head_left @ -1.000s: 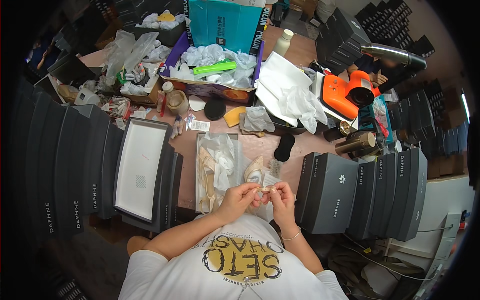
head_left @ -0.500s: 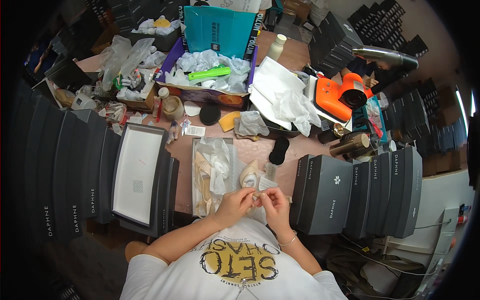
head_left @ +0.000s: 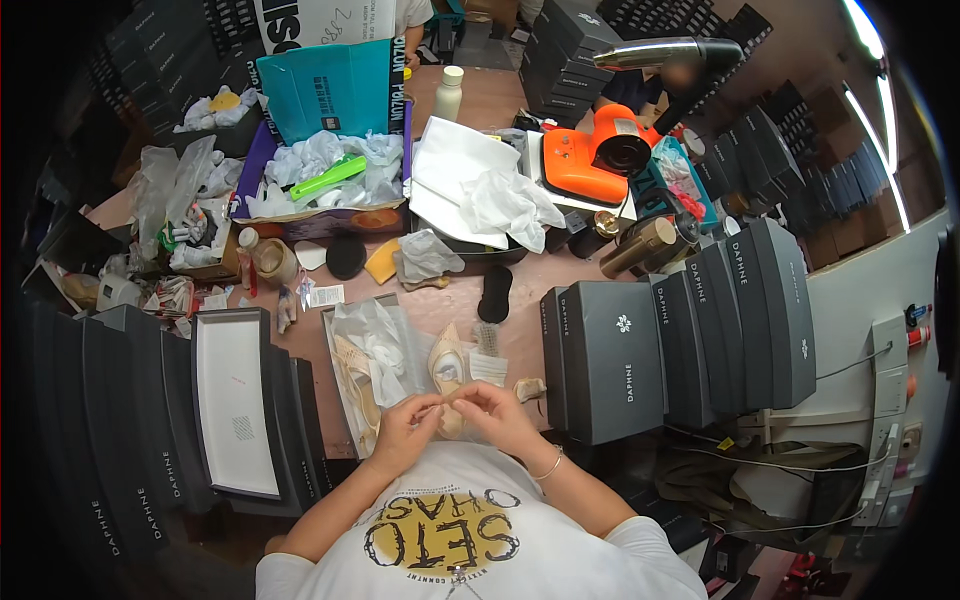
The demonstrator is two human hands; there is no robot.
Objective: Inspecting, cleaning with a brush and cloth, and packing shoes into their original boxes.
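Observation:
A beige pointed shoe (head_left: 446, 358) lies on the table with its toe pointing away from me and pale stuffing inside. Over its heel end, my left hand (head_left: 410, 428) and my right hand (head_left: 496, 412) meet with fingertips pinched. Between them is a thin tan piece that looks like the shoe's strap; the fingers hide most of it. Left of this shoe, an open shoe box (head_left: 330, 345) holds the other beige shoe (head_left: 357, 374) and white tissue paper (head_left: 382, 340). A small tan object (head_left: 530, 388) lies beside my right hand.
Dark grey shoe boxes stand in rows at left (head_left: 130, 400) and right (head_left: 610, 360). An open white-lined box (head_left: 235, 400) leans at left. Behind are a black brush-like item (head_left: 494, 293), a tissue-filled purple box (head_left: 240, 200) and an orange machine (head_left: 570, 165).
My view has swung to the right, so the scene sits further left. Both hands stay pinched together over the shoe's heel end. The small tan object beside my right hand shows more fully.

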